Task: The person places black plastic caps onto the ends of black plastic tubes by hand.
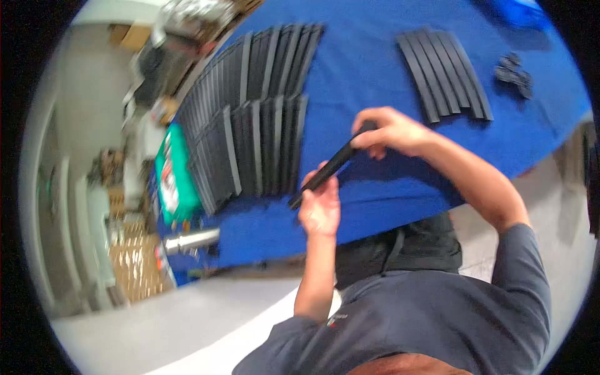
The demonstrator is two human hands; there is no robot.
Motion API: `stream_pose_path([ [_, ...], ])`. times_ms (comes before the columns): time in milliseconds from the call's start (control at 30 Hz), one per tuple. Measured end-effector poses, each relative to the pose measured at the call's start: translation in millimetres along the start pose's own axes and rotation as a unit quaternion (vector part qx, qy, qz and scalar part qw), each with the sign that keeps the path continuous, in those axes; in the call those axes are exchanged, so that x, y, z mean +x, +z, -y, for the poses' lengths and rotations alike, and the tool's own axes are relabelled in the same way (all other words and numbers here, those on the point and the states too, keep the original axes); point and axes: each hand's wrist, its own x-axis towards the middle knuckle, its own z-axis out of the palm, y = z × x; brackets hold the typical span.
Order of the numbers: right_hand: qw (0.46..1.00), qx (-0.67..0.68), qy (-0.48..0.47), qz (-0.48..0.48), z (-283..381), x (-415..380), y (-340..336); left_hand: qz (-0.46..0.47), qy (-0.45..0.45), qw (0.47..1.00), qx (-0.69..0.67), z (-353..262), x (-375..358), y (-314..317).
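A long black bar-like piece (335, 164) is held slantwise above the blue cloth. My left hand (321, 206) is closed round its lower end, palm turned up. At the upper end, the fingers of my right hand (395, 131) pinch the piece, where a thicker black part shows; I cannot make out whether it is separate. To the left, rows of similar black strips (265, 147) lie side by side, some with grey faces. Several grey-black strips (442, 75) lie beyond my right hand, and a small heap of black parts (514, 76) sits to their right.
The blue cloth (362, 69) covers the table. At its left edge are a green and white bag (175, 175) and a silvery cylinder (192, 240). Something blue and shiny (519, 11) is at the far right. Cartons (130, 36) and stacked goods stand off to the left.
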Motion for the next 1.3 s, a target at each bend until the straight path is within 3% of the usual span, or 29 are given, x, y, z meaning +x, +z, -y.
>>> stream_pose_path([
  [133,0.998,-0.042,-0.031,0.024,-3.8,5.7,-7.1,-0.009,-0.014,0.999,0.029,-14.1,-24.2,14.6],
  [200,0.999,0.014,-0.026,0.02,0.3,1.9,-6.1,-0.018,-0.035,0.997,0.071,-22.8,-37.7,17.9],
  [333,0.998,0.019,-0.025,0.05,6.3,-0.3,-12.6,0.031,-0.148,0.98,0.129,-44.8,-57.5,10.8],
  [433,0.995,-0.017,-0.016,0.094,13.9,-4.1,-7.4,-0.009,-0.265,0.907,0.326,-53.1,-43.9,30.9],
  [533,0.99,-0.043,0.007,0.134,14.7,-8.5,-3.9,0.023,-0.257,0.841,0.475,-34.2,-26.8,54.6],
  [633,0.99,-0.039,0.011,0.131,12.7,-8.3,0.9,0.102,-0.108,0.701,0.698,-13.7,-14.6,83.3],
  [667,0.989,-0.045,0.013,0.138,8.0,-4.6,-3.5,0.105,-0.051,0.676,0.728,-6.6,-13.9,80.0],
  [767,0.992,-0.052,0.018,0.116,10.5,-6.1,-5.0,0.108,0.02,0.658,0.745,-1.0,-11.7,78.9],
  [867,0.995,0.009,-0.015,0.094,9.4,-9.4,3.6,0.075,0.083,0.601,0.792,-25.9,0.7,90.0],
  [1000,0.996,-0.018,0.009,0.081,6.9,-5.9,1.5,0.057,0.221,0.461,0.857,-88.0,40.7,83.6],
  [1200,0.994,-0.025,0.011,0.105,3.0,-3.6,-3.0,0.005,0.225,0.317,0.921,-150.7,91.1,60.5],
  [1300,0.994,-0.017,0.014,0.106,3.1,-2.8,-2.8,-0.047,0.187,0.282,0.94,-166.5,113.9,59.7],
])
